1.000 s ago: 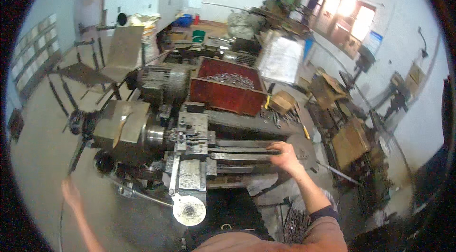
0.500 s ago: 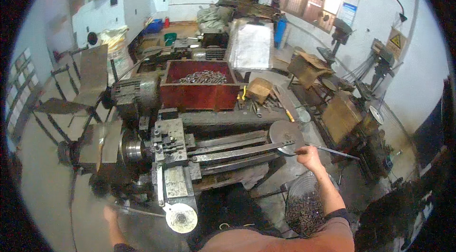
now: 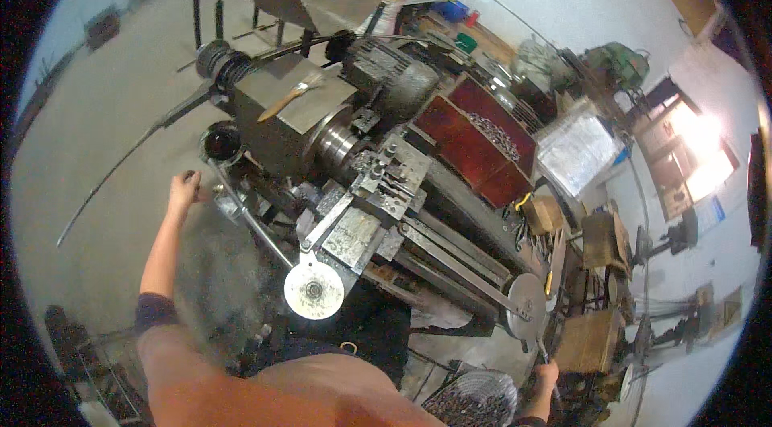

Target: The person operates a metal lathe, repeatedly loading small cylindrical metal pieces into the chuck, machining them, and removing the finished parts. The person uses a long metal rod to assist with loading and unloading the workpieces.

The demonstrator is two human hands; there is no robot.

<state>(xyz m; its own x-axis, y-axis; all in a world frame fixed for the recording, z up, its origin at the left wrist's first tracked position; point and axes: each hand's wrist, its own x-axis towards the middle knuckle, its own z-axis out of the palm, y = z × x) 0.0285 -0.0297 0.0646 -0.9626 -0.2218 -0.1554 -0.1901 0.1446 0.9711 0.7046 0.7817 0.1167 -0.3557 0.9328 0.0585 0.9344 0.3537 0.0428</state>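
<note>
Workshop lathe (image 3: pixel 354 186) — hands (image 3: pixel 183 188) at either end

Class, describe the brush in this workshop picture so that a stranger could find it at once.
Find the big grey lathe in the middle of the floor. On the flat top of its boxy headstoCK end, up and to the left, lies a paintbrush. Its pale wooden handle and light bristles stand out against all the dark metal around it.

Lathe on a workshop floor
The grey concrete floor (image 3: pixel 96 129) carries the lathe (image 3: pixel 354 178) (a brush (image 3: pixel 291 96) lies on its headstock).
</note>
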